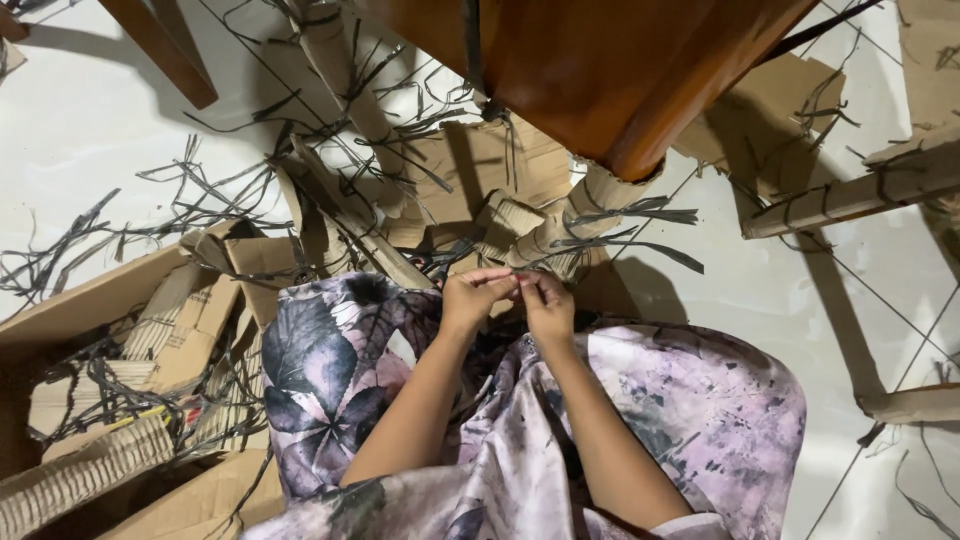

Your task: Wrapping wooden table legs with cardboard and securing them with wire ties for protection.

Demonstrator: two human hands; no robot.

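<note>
Item 1: my left hand [468, 298], raised over my lap just beyond the flowered lilac and grey cloth [700, 410] that covers my knees. Its fingers are drawn narrow, tips pinched together toward the other hand.

Item 2: my right hand [548, 305], touching the left at the fingertips. Its fingers are likewise closed to a narrow pinch. Something small and thin sits between the two sets of tips; I cannot tell what it is, as it is too small to make out.

Item 3: ribbed brown cardboard roll [545, 235], just beyond the hands, with thin dark grey strips [640, 245] trailing from it to the right of the hands.

Item 4: polished reddish-brown wooden furniture part [610, 70], well beyond the hands, overhanging the roll.

Item 5: flat brown cardboard pieces [480, 165], beyond the hands and under the wooden part.

Item 6: heap of torn corrugated brown cardboard [150, 350], left of the hands, tangled with more dark strips.

Item 7: long cardboard-wrapped stick [850, 195], far right of the hands, lying on the white tiled floor [780, 290].

Item 8: loose dark shreds [120, 220], scattered on the floor beyond and left of the hands.
</note>
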